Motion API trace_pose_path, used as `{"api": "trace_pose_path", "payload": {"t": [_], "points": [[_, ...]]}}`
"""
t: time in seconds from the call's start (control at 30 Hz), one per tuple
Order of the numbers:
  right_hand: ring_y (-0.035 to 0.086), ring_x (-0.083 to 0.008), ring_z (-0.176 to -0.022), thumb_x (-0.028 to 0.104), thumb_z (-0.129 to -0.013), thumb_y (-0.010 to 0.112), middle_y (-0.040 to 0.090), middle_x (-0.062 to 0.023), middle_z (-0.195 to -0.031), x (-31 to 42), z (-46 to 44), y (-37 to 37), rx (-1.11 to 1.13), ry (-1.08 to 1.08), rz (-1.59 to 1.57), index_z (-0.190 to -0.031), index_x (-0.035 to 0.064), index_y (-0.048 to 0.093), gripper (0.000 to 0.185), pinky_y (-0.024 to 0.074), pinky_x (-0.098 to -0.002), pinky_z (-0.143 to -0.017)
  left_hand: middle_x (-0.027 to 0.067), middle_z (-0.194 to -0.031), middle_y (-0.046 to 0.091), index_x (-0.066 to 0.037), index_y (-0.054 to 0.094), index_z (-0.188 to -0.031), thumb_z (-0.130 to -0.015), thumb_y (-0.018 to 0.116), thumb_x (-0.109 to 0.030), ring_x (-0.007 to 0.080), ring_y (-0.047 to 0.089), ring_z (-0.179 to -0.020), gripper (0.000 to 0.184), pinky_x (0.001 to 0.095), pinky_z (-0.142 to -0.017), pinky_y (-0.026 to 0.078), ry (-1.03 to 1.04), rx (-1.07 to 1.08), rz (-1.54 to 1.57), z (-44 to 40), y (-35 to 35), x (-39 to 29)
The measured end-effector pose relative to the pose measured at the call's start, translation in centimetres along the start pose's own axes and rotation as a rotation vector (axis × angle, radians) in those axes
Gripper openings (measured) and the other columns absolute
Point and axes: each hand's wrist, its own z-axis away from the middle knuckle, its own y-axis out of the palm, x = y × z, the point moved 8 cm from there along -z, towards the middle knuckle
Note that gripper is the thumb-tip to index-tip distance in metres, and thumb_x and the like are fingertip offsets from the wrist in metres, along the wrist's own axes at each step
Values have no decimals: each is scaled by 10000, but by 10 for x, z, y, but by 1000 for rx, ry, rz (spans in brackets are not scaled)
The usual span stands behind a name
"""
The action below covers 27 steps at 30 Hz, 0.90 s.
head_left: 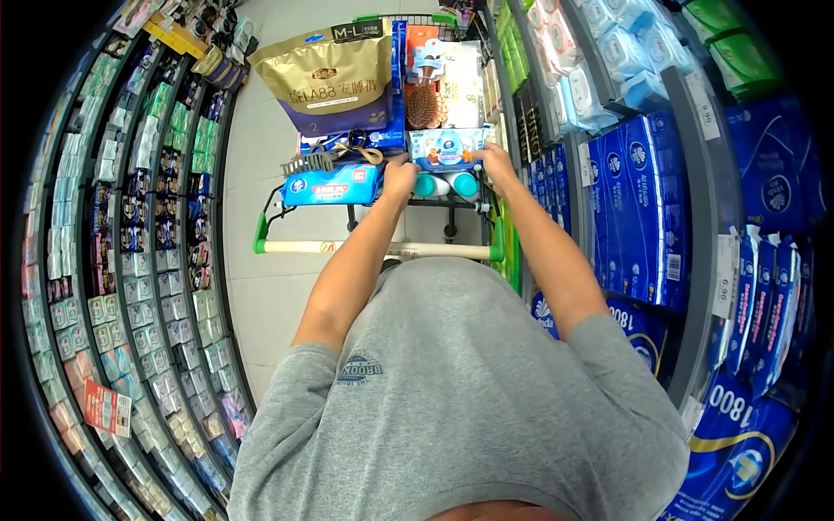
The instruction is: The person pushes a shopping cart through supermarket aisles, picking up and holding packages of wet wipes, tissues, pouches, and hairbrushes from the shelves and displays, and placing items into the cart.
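Small wipes pack [446, 149] gripped at either end by left hand [496, 165] and right hand [400, 178], held over bottles [465, 185] in loaded shopping cart [373, 249], tiled aisle floor [261, 300] flanked by stocked shelves [130, 252]

Both arms stretch forward over the cart's near edge, bare from the grey short sleeves down. The left hand [401, 175] is at the middle of the cart's near end, and the right hand [498, 165] is by its near right corner, fingers pointing inward, the two hands apart and facing each other.
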Motion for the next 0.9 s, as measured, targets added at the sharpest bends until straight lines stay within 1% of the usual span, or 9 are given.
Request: {"api": "trace_pose_path", "payload": {"t": [0.07, 0.17, 0.27, 0.37, 0.53, 0.63, 0.67, 0.73, 0.9], "points": [[598, -252, -980, 91, -777, 642, 594, -194, -1134, 5, 3, 1, 19, -2, -4, -1197, -94, 492, 483, 455, -330, -874, 210, -1041, 652, 85, 602, -1143, -707, 559, -31, 253, 619, -929, 453, 316, -844, 453, 85, -105, 69, -16, -6, 15], [599, -220, -980, 120, -789, 653, 628, -179, -1084, 8, 17, -5, -40, -23, -72, -1149, -66, 547, 419, 448, -311, -855, 188, -1147, 603, 104, 505, -1260, -794, 543, -19, 214, 591, -961, 483, 276, -804, 457, 65, -15, 41, -2, 0, 2], [618, -206, -901, 103, -782, 666, 642, -177, -999, 13, 32, -21, -140, -76, -18, -1087, -57, 554, 361, 472, -303, -783, 169, -1163, 603, 99, 515, -1254, -805, 560, -10, 208, 584, -993, 464, 271, -854, 434, 104, -35, 18, 24, 2, -24], [625, -183, -810, 66, -764, 671, 649, -160, -933, 18, 59, -39, -201, -103, -100, -1064, -37, 531, 347, 481, -284, -670, 119, -1064, 626, 80, 570, -1163, -804, 578, -5, 171, 569, -954, 369, 255, -847, 414, 87, -17, 46, 36, 8, -27], [629, -163, -773, 35, -766, 660, 646, -152, -929, 31, 90, -68, -293, -149, -196, -1039, -32, 527, 310, 490, -275, -641, 42, -885, 587, 23, 600, -976, -757, 614, 3, 126, 528, -819, 220, 248, -755, 418, 140, -12, -30, 50, 33, -42], [618, -146, -766, -12, -736, 671, 623, -108, -898, 60, 101, -86, -374, -394, -272, -1014, -14, 538, 308, 510, -272, -665, 58, -861, 582, 1, 587, -988, -753, 654, -24, 145, 541, -804, 245, 256, -726, 435, 399, -6, -142, 56, 47, -81], [594, -135, -784, 14, -711, 707, 605, -84, -880, 74, 107, -89, -364, -427, -294, -1007, -2, 541, 339, 498, -275, -677, 49, -852, 529, -8, 586, -950, -702, 681, -61, 162, 506, -787, 271, 286, -701, 424, 430, 27, -4, 59, 53, -98], [553, -138, -828, 73, -697, 734, 572, -60, -888, 113, 133, -105, -505, -511, -239, -986, -3, 554, 349, 467, -297, -745, 40, -865, 548, -22, 569, -966, -764, 665, -40, 136, 519, -787, 225, 271, -714, 433, 490, 84, 9, 69, 68, -138], [545, -321, -1025, 54, -728, 676, 541, -201, -1097, 236, 248, -140, -777, -970, 98, -1179, -45, 535, 483, 433, -351, -902, 99, -1069, 598, 30, 508, -1154, -855, 567, 1, 157, 584, -953, 306, 270, -845, 458, 582, 417, 333, 114, 121, -243]]}}
